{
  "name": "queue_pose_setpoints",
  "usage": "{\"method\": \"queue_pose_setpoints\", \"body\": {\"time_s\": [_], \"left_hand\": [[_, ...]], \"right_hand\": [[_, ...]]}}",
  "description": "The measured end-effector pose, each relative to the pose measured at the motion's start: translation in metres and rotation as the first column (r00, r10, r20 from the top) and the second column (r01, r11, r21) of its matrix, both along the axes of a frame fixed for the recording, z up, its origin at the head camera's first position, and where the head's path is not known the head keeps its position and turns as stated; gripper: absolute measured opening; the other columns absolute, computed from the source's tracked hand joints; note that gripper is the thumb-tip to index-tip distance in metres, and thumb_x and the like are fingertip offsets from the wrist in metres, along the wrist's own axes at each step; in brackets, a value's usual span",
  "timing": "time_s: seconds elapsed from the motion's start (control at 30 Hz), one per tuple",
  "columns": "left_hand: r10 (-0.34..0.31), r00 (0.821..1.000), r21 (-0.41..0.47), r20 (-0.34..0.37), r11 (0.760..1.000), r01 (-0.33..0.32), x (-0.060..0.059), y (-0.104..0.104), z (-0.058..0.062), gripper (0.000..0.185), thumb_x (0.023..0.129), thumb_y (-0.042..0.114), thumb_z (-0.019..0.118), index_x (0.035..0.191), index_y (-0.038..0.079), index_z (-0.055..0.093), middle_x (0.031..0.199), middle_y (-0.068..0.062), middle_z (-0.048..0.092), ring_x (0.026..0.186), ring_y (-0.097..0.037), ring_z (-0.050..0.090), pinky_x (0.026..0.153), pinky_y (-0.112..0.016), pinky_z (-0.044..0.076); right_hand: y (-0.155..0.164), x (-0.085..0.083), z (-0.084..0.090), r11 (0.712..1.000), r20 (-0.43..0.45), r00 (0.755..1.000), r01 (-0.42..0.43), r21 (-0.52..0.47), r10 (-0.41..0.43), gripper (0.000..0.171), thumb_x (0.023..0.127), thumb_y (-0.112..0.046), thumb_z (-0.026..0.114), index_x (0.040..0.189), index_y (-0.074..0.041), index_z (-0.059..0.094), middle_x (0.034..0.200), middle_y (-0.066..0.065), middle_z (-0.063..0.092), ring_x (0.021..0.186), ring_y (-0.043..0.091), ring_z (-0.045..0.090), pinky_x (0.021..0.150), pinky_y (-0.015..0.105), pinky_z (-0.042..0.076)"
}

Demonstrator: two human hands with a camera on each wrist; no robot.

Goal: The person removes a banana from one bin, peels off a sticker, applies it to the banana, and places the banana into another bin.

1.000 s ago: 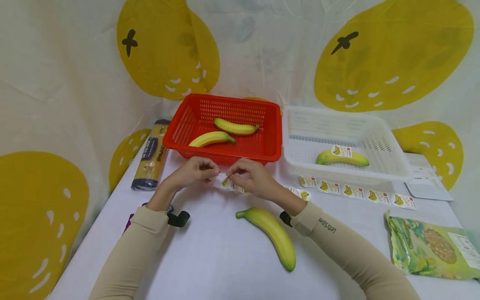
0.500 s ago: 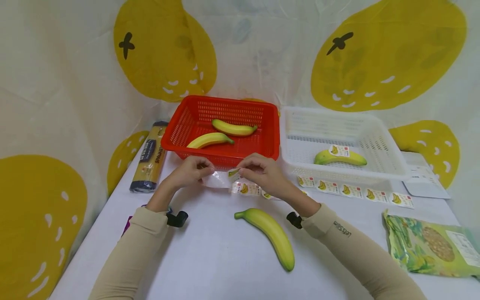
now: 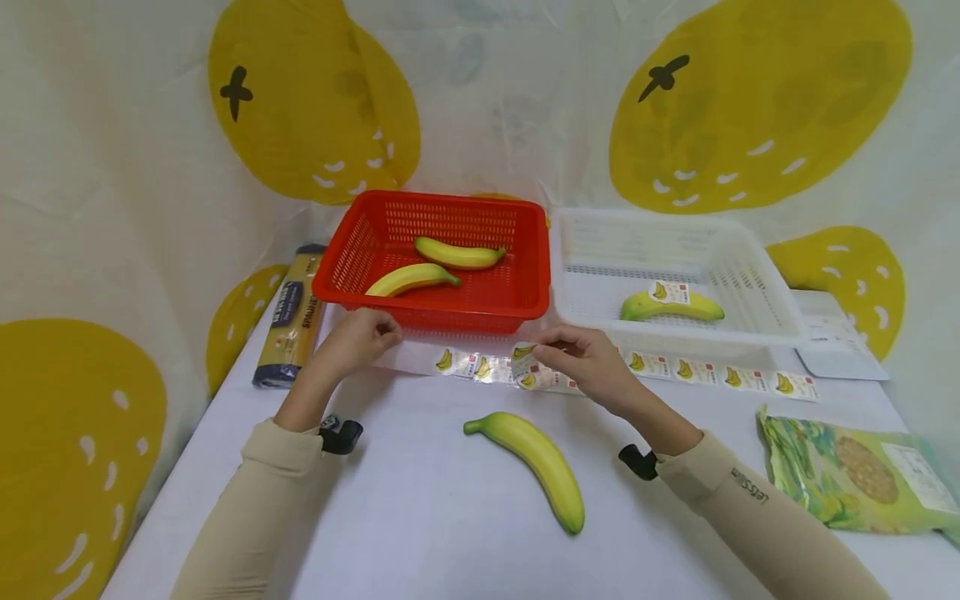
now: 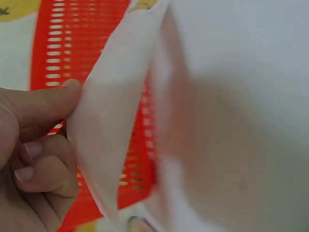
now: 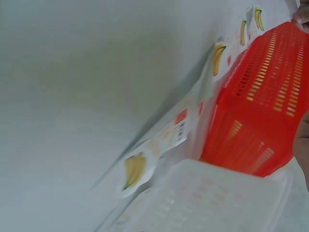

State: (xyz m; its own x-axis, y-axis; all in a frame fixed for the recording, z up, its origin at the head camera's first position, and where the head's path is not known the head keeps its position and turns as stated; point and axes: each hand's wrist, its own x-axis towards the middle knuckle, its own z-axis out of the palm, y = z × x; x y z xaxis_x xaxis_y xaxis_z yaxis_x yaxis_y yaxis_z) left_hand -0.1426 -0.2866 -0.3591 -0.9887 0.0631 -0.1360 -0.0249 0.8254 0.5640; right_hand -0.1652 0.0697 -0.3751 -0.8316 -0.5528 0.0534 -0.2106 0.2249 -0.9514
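Pinching a strip (image 4: 111,99) by its end in left hand (image 3: 357,337), prob to steady it, and a sticker (image 3: 522,358) by its edge in right hand (image 3: 585,360), past a banana (image 3: 537,463) sitting handy on the desk (image 3: 420,517).

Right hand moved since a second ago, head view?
Yes, rightward: the right hand was in front of the red basket, now mostly beyond its front right corner.
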Motion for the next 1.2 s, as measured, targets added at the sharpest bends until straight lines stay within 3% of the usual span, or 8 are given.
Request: {"method": "queue_pose_setpoints", "body": {"time_s": [0.17,0.4,0.53,0.73,0.87,1.03,1.2], "left_hand": [[0.054,0.999,0.019,0.005,0.998,-0.054,-0.002,-0.010,-0.021,0.016,0.097,0.014,0.069,0.103,0.001,0.075,0.094,-0.014,0.069,0.084,-0.025,0.057,0.072,-0.029,0.049],[0.105,0.990,0.146,-0.096,0.985,-0.090,-0.005,-0.025,-0.048,0.020,0.096,0.011,0.071,0.109,-0.003,0.075,0.098,-0.019,0.071,0.083,-0.026,0.055,0.071,-0.029,0.047],[0.112,0.986,0.183,-0.120,0.979,-0.089,-0.006,-0.028,-0.052,0.020,0.096,0.011,0.070,0.110,-0.002,0.075,0.100,-0.019,0.072,0.082,-0.026,0.054,0.071,-0.030,0.047],[0.140,0.985,0.219,-0.099,0.969,-0.116,-0.003,-0.024,-0.048,0.021,0.098,0.016,0.068,0.113,0.001,0.074,0.102,-0.017,0.071,0.085,-0.026,0.055,0.072,-0.028,0.050],[0.131,0.983,0.239,-0.127,0.966,-0.098,0.007,-0.011,-0.041,0.023,0.101,0.022,0.064,0.112,0.004,0.072,0.100,-0.013,0.070,0.087,-0.025,0.056,0.074,-0.026,0.050],[0.055,0.971,0.285,-0.233,0.959,0.014,0.025,0.029,-0.023,0.021,0.100,0.026,0.066,0.108,0.008,0.073,0.091,-0.007,0.069,0.083,-0.024,0.057,0.071,-0.025,0.049],[-0.049,0.938,0.355,-0.343,0.918,0.178,0.043,0.079,-0.007,0.013,0.099,0.020,0.067,0.101,0.010,0.075,0.083,-0.003,0.067,0.076,-0.020,0.055,0.066,-0.022,0.046]], "right_hand": [[0.014,0.001,-0.006,0.999,0.035,0.999,0.026,0.019,-0.027,0.022,0.100,-0.016,0.066,0.115,-0.001,0.071,0.099,-0.002,0.072,0.094,0.029,0.066,0.085,0.028,0.058],[0.025,0.005,-0.008,0.998,0.065,0.997,0.040,0.040,-0.043,0.025,0.099,-0.016,0.066,0.117,0.002,0.069,0.105,-0.005,0.070,0.094,0.010,0.066,0.090,0.027,0.057],[0.030,0.006,-0.009,0.998,0.074,0.996,0.053,0.045,-0.056,0.027,0.099,-0.015,0.066,0.119,0.003,0.068,0.104,-0.008,0.071,0.094,0.007,0.066,0.090,0.026,0.057],[0.034,0.008,-0.009,0.998,0.082,0.995,0.061,0.035,-0.064,0.027,0.100,-0.015,0.065,0.118,0.004,0.068,0.102,-0.010,0.071,0.095,0.009,0.066,0.089,0.022,0.056],[0.038,0.010,-0.010,0.998,0.078,0.995,0.062,0.032,-0.065,0.026,0.100,-0.016,0.065,0.118,0.003,0.068,0.101,-0.009,0.071,0.094,0.010,0.066,0.089,0.023,0.056],[0.039,0.016,-0.007,0.998,0.037,0.998,0.050,0.041,-0.051,0.021,0.100,-0.015,0.064,0.114,0.001,0.069,0.100,-0.007,0.070,0.090,0.010,0.065,0.086,0.026,0.057],[0.036,0.027,-0.002,0.998,-0.026,0.999,0.034,0.052,-0.033,0.016,0.099,-0.012,0.066,0.110,-0.001,0.071,0.095,0.000,0.070,0.082,0.010,0.063,0.075,0.026,0.056]]}}
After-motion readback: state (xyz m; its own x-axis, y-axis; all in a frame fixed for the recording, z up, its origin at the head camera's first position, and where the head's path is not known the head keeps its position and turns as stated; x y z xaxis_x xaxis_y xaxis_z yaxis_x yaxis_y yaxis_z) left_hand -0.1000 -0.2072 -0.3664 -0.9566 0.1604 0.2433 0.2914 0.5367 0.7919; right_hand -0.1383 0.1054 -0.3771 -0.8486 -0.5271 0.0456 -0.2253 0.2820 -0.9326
